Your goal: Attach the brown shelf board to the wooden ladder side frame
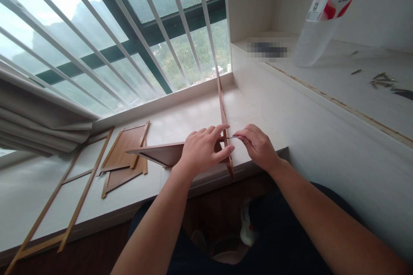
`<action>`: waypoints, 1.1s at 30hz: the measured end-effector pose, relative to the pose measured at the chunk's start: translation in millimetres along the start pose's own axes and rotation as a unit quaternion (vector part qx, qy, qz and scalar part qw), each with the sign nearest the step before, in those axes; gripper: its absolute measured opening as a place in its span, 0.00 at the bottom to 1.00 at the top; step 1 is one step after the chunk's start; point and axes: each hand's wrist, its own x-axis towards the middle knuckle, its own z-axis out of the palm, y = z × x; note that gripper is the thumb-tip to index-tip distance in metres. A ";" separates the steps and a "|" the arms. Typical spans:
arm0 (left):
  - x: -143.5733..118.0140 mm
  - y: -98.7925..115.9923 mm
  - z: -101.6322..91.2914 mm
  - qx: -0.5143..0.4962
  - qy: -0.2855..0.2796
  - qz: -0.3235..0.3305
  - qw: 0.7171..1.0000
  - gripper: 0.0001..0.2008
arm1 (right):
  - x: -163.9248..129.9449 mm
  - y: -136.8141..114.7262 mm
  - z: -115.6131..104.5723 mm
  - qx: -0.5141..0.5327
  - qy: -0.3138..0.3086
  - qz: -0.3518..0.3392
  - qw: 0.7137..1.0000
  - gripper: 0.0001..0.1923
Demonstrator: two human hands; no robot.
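My left hand (pixel 201 150) grips a brown wooden panel (pixel 161 153) and an upright wooden frame (pixel 222 107) where they meet, its thumb and fingers spanning the joint. On the frame's other side my right hand (pixel 256 146) is closed, pinching a thin metal screw (pixel 232 137) between thumb and fingertips. The screw points at the frame's outer side, with its tip at the wood. How deep it sits cannot be made out. Panel and frame both stand on the white window ledge (pixel 251 116).
Left on the ledge lie stacked brown panels (pixel 124 146) and a second ladder-like frame (pixel 82 184) overhanging the front edge. A raised white shelf (pixel 348 90) at right bears a plastic bottle (pixel 318 30) and several loose screws (pixel 382 79). Behind are window bars (pixel 155 13) and a grey curtain (pixel 38 116).
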 end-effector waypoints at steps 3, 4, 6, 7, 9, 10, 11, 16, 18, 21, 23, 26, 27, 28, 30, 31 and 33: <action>0.6 0.2 -0.1 0.001 -0.001 -0.002 1.000 0.28 | -0.6 0.9 -0.3 -0.007 0.005 -0.014 1.000 0.10; 0.7 0.3 -0.2 0.002 -0.002 -0.003 1.000 0.29 | -0.7 1.0 -0.4 -0.008 0.006 -0.017 1.000 0.10; 0.6 0.6 -0.2 0.003 -0.003 -0.003 1.000 0.29 | -0.7 0.4 0.0 -0.007 -0.001 -0.025 1.000 0.09; 0.5 0.7 -0.2 0.004 -0.003 -0.002 1.000 0.29 | -0.8 -0.1 0.6 -0.006 -0.010 -0.031 0.999 0.09; 0.2 0.8 -0.2 0.006 -0.002 -0.001 1.000 0.29 | -1.2 -1.5 2.7 -0.003 -0.030 -0.048 0.998 0.08; 0.1 0.8 -0.2 0.007 -0.002 -0.001 1.000 0.28 | -1.5 -2.0 3.9 -0.001 -0.039 -0.056 0.998 0.08; 0.0 0.8 -0.2 0.007 -0.002 -0.001 1.000 0.28 | -1.9 -2.2 5.1 0.001 -0.043 -0.060 0.997 0.08; -0.3 0.6 0.0 0.003 0.000 -0.001 1.000 0.28 | -2.7 0.3 5.5 0.001 -0.015 -0.036 0.999 0.09; -0.4 0.3 0.1 0.003 0.000 -0.001 1.000 0.29 | -1.9 1.1 2.9 -0.002 0.016 -0.017 1.000 0.09; -0.5 -0.1 0.3 0.005 0.002 0.000 1.000 0.29 | -0.1 0.2 -0.8 -0.011 0.065 0.020 0.998 0.10; -0.6 -0.3 0.4 0.005 0.003 0.000 1.000 0.29 | 0.8 -1.3 -1.6 -0.015 0.078 0.038 0.996 0.12; -0.8 -0.3 0.5 0.004 0.003 0.001 1.000 0.28 | 1.0 -3.5 0.1 -0.006 0.064 0.040 0.997 0.14; -0.7 -0.3 0.6 0.004 0.003 0.001 1.000 0.28 | 0.6 -4.1 1.2 0.000 0.055 0.036 0.998 0.13; -0.7 -0.2 0.7 0.004 0.003 0.001 1.000 0.28 | 0.2 -4.7 2.3 0.005 0.046 0.031 0.998 0.13; -0.5 0.0 0.9 0.005 0.002 0.002 1.000 0.28 | -0.9 -5.7 4.5 0.015 0.032 0.022 0.999 0.11; -0.3 0.2 1.0 0.005 0.003 0.001 1.000 0.28 | -1.4 -6.1 5.4 0.019 0.027 0.020 0.999 0.10; 0.0 0.5 1.0 0.005 0.004 0.000 1.000 0.28 | -2.1 -6.4 6.4 0.022 0.022 0.019 0.999 0.10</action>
